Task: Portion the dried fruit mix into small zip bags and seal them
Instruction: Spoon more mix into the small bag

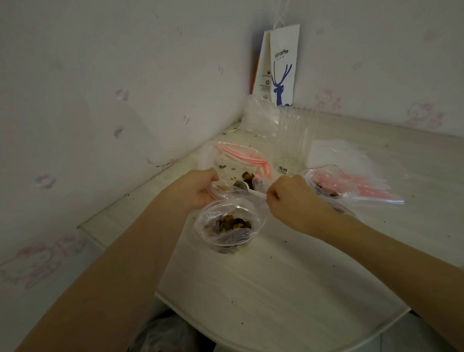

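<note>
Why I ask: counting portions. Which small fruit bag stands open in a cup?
The bag nearest the person, mouth spread over a clear cup. The other filled bag, by the right hand, lies without a cup.

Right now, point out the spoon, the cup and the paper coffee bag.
spoon (255, 193): head view, on its white handle.
cup (199, 225): head view, on its left rim.
paper coffee bag (284, 64): head view, on its front face.

1. Bare left forearm, long and smooth, uncovered right up to the frame's edge (elbow cut off there).
2. Bare right forearm, equally uncovered.
3. Bare left hand and bare right hand, short-nailed where visible.
</note>
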